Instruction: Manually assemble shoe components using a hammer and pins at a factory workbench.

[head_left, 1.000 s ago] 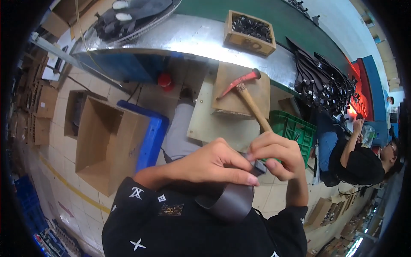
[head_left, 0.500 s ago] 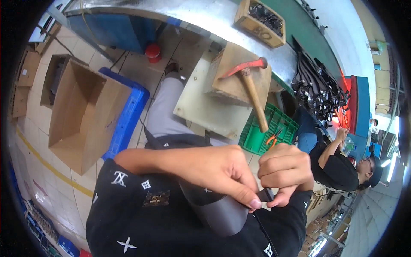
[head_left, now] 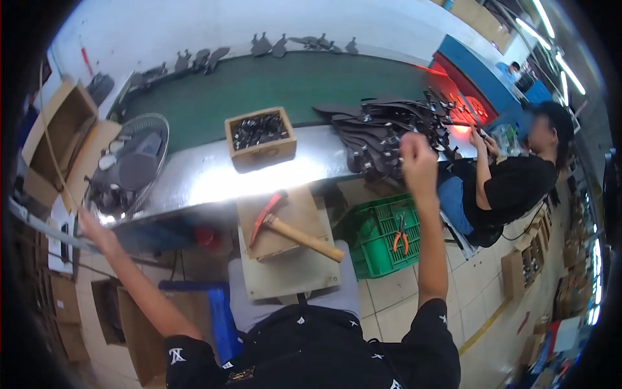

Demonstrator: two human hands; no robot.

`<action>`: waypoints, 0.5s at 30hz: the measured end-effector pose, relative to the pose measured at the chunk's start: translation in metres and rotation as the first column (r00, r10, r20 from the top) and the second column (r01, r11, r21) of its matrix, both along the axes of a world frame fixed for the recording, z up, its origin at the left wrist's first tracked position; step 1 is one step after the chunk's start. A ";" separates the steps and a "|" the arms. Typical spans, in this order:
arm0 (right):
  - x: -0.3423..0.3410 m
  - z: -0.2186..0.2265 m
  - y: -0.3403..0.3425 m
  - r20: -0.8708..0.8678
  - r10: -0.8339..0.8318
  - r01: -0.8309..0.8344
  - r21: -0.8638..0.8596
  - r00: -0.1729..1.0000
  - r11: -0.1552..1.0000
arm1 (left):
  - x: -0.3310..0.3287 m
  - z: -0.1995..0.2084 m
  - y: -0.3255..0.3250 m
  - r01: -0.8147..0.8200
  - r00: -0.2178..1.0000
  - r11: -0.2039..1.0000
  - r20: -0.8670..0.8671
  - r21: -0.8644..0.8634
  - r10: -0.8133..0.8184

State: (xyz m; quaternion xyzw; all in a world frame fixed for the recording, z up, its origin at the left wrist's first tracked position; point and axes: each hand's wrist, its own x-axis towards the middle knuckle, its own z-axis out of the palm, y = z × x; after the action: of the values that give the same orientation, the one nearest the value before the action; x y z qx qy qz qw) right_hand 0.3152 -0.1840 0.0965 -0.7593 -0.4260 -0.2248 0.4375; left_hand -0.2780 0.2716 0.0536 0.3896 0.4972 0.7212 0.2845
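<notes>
Evidently, the right hand (head_left: 418, 155) looked curled before the dark straps (head_left: 366, 142), any hold unclear. Near the basket (head_left: 166, 150), the left hand (head_left: 96, 230) blurred, its opening and grip indiscernible.

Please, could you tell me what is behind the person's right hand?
Behind the right hand lies a pile of dark, flat pieces, some with shiny bits. The hand and wrist cover part of this pile, so what is directly behind them cannot be seen.
</notes>
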 end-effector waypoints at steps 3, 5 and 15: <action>0.132 0.029 -0.014 0.088 -0.411 0.403 0.098 0.907 0.910 | 0.041 -0.021 -0.033 0.031 0.998 0.994 0.056 0.100 -0.037; 0.216 0.045 -0.019 0.101 -0.572 0.577 -0.025 0.814 0.817 | 0.072 -0.039 -0.051 0.212 0.977 0.976 0.022 0.047 -0.213; 0.113 0.103 0.087 0.829 -0.131 0.366 -0.094 0.544 0.926 | 0.160 0.021 -0.193 0.286 0.759 0.958 -0.617 0.031 -0.207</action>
State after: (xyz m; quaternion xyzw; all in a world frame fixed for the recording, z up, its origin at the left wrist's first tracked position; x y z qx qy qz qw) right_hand 0.4282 -0.0971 0.1993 -0.6749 -0.4900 -0.5490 0.0557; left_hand -0.1176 0.0781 0.0743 0.6791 0.4606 0.5432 0.1776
